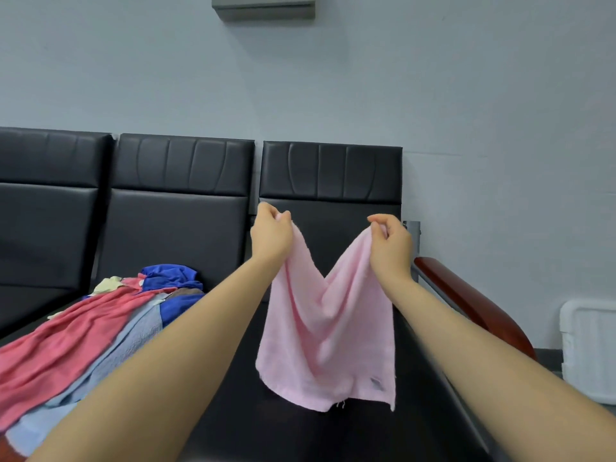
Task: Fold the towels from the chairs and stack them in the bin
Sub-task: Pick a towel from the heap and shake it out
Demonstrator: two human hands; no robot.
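The left hand (270, 235) and right hand (390, 243) each pinch a top corner of the pink towel (325, 335), hanging above the black chair seat (333, 435); its slack middle sags; corners may misalign or slip.

Both arms reached out over the right-hand seat of a row of black padded chairs (180, 208). The left hand (271, 235) pinched one top corner of a pink towel (328, 331) and the right hand (391, 243) pinched the other, so the upper edge sagged in a V between them and the cloth hung down toward the seat. On the middle seat lay a heap of towels (100, 331), red, grey-blue, bright blue and pale yellow. A brown armrest (473, 305) ran along the seat's right edge, with a white bin (588, 348) beyond it.
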